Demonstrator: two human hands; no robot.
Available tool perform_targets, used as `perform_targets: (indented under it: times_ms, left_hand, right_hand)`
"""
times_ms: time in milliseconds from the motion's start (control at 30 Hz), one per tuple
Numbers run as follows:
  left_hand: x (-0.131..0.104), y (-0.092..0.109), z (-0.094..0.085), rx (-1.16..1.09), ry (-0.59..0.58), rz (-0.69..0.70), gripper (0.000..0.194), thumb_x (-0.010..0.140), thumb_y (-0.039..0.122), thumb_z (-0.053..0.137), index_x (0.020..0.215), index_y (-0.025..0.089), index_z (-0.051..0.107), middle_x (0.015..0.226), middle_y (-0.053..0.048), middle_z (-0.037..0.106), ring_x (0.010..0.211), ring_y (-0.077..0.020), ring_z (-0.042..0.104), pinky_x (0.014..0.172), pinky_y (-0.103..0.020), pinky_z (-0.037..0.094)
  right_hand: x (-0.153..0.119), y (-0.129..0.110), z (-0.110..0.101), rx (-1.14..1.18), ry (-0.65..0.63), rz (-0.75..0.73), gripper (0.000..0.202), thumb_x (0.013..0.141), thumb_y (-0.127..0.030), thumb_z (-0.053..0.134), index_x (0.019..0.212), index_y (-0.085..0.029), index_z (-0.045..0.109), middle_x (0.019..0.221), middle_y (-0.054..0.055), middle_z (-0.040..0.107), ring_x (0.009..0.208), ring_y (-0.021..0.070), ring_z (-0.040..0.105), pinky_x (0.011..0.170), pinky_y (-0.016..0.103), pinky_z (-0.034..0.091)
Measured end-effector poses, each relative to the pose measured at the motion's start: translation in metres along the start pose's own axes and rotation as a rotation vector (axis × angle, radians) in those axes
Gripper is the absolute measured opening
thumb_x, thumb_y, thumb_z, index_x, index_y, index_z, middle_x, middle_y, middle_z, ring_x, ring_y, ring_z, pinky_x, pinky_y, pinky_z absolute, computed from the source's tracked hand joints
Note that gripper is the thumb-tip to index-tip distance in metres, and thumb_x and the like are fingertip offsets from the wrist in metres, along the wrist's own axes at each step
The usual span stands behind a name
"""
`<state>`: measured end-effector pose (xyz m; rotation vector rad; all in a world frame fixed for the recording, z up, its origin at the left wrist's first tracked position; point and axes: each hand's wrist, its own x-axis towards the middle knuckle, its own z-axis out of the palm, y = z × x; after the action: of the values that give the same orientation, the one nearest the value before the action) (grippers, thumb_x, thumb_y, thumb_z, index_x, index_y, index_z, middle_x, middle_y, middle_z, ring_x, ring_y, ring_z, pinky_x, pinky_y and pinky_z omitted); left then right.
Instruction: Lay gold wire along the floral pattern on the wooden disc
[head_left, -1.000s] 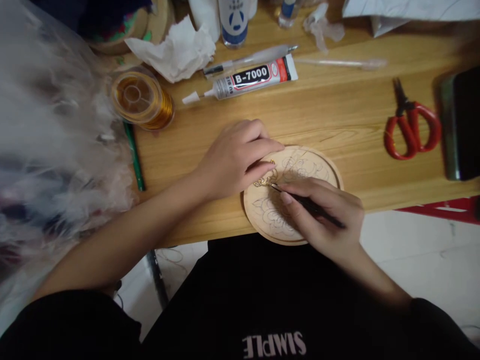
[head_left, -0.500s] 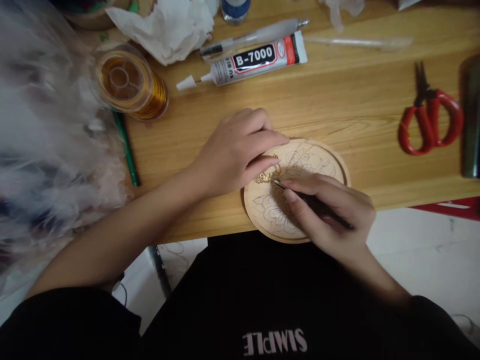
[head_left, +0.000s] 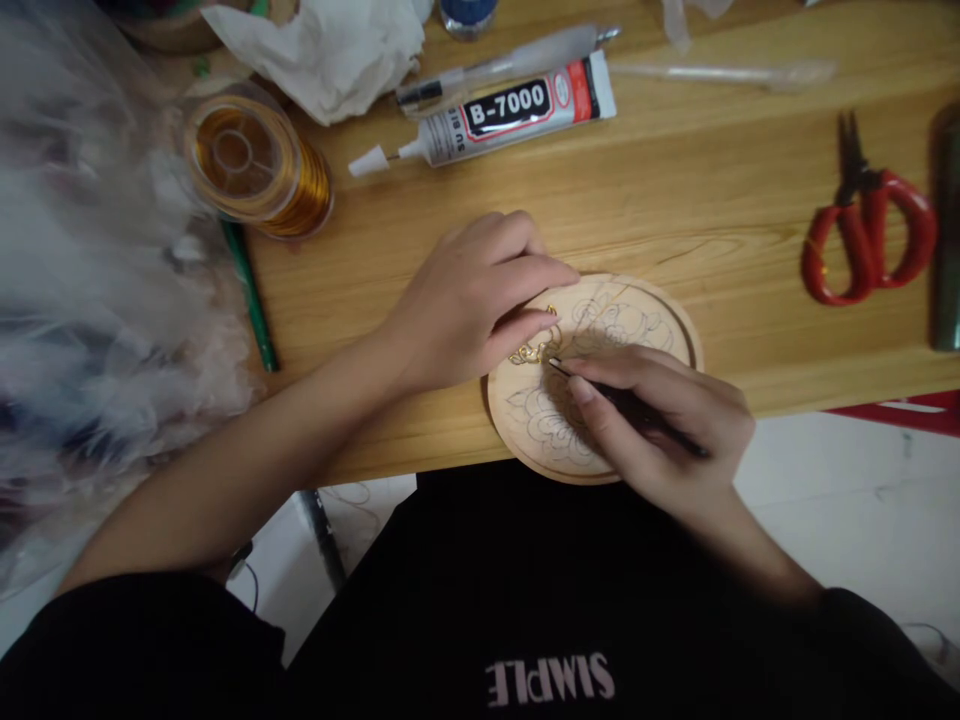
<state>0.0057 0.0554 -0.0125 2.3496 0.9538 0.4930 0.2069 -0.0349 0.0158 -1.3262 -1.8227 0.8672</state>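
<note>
In the head view, the glue tube and the scissors are shown shifted from a second ago, the tube higher and the scissors farther right; this is probably caused by head movement. Little change is seen at the round wooden board, so the fine work seems to be kept at one spot. The board is set at the near edge of the table. By the right hand, a thin dark tool is pinched, its tip brought beside the bent gold wire. The left hand is laid over the rim, thumb and forefinger parted; whether anything is gripped underneath cannot be told.
</note>
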Motion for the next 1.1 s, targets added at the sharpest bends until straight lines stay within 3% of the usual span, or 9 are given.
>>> perform_targets:
  times_ms: [267, 400, 567, 700, 767, 867, 1000, 1100]
  left_hand:
    - [-0.001, -0.001, -0.002, 0.057, -0.039, 0.060, 0.046, 0.094, 0.051, 0.056, 0.131, 0.024, 0.059, 0.114, -0.007, 0.061, 0.104, -0.0241, 0.058, 0.090, -0.043, 0.048]
    - [-0.001, -0.002, 0.001, 0.057, -0.007, 0.101, 0.046, 0.094, 0.048, 0.055, 0.132, 0.022, 0.057, 0.112, -0.007, 0.060, 0.104, -0.0243, 0.057, 0.087, -0.043, 0.046]
    - [-0.003, 0.000, 0.003, 0.075, 0.002, 0.108, 0.046, 0.093, 0.041, 0.059, 0.135, 0.022, 0.057, 0.111, -0.007, 0.057, 0.103, -0.0251, 0.055, 0.089, -0.044, 0.043]
    - [-0.007, 0.002, 0.002, 0.096, 0.003, 0.110, 0.043, 0.094, 0.043, 0.058, 0.134, 0.025, 0.058, 0.111, -0.007, 0.057, 0.103, -0.0253, 0.053, 0.089, -0.044, 0.041]
    - [-0.006, 0.002, 0.001, 0.081, -0.015, 0.086, 0.043, 0.095, 0.044, 0.057, 0.134, 0.026, 0.058, 0.111, -0.008, 0.058, 0.104, -0.0260, 0.054, 0.091, -0.045, 0.041]
    - [-0.003, 0.002, -0.003, 0.021, -0.028, 0.040, 0.043, 0.096, 0.043, 0.055, 0.135, 0.025, 0.057, 0.112, -0.007, 0.061, 0.107, -0.0244, 0.057, 0.094, -0.043, 0.045]
    - [-0.010, 0.015, -0.012, 0.077, 0.131, -0.061, 0.037, 0.102, 0.030, 0.041, 0.133, 0.017, 0.055, 0.112, -0.009, 0.063, 0.098, -0.0169, 0.063, 0.087, -0.033, 0.052]
    - [-0.034, 0.040, -0.008, 0.178, 0.263, -0.167, 0.032, 0.101, 0.030, 0.044, 0.126, 0.017, 0.059, 0.118, -0.010, 0.064, 0.110, -0.0228, 0.062, 0.097, -0.042, 0.051]
  right_hand:
    - [0.000, 0.004, 0.002, 0.026, 0.004, -0.044, 0.020, 0.086, -0.007, 0.066, 0.102, -0.018, 0.070, 0.097, 0.006, 0.076, 0.092, 0.0151, 0.073, 0.084, 0.030, 0.060]
    - [-0.001, 0.004, 0.003, 0.049, 0.029, -0.053, 0.022, 0.085, -0.007, 0.067, 0.103, -0.020, 0.070, 0.098, 0.005, 0.076, 0.093, 0.0160, 0.073, 0.085, 0.031, 0.060]
    - [-0.007, -0.003, -0.004, -0.009, 0.153, 0.038, 0.014, 0.085, -0.013, 0.069, 0.095, -0.023, 0.072, 0.083, -0.001, 0.074, 0.072, 0.0125, 0.069, 0.062, 0.026, 0.054]
    - [-0.010, 0.007, -0.026, -0.129, 0.294, 0.073, 0.016, 0.087, -0.017, 0.069, 0.101, -0.024, 0.071, 0.089, 0.000, 0.073, 0.077, 0.0131, 0.068, 0.065, 0.026, 0.054]
    - [-0.007, 0.022, -0.043, -0.281, 0.417, -0.030, 0.015, 0.088, -0.020, 0.066, 0.103, -0.024, 0.069, 0.085, 0.000, 0.072, 0.071, 0.0128, 0.065, 0.064, 0.027, 0.054]
    - [0.000, 0.047, -0.070, -0.544, 0.284, -0.150, 0.020, 0.094, -0.023, 0.056, 0.110, -0.020, 0.068, 0.091, 0.006, 0.072, 0.079, 0.0165, 0.067, 0.068, 0.030, 0.055]
    - [0.010, 0.069, -0.090, -0.669, 0.105, -0.247, 0.024, 0.091, -0.021, 0.052, 0.100, -0.020, 0.074, 0.097, 0.010, 0.073, 0.088, 0.0238, 0.067, 0.073, 0.037, 0.056]
    - [0.013, 0.078, -0.092, -0.738, 0.018, -0.281, 0.032, 0.090, -0.016, 0.046, 0.102, -0.021, 0.076, 0.102, 0.011, 0.073, 0.090, 0.0252, 0.066, 0.076, 0.040, 0.056]
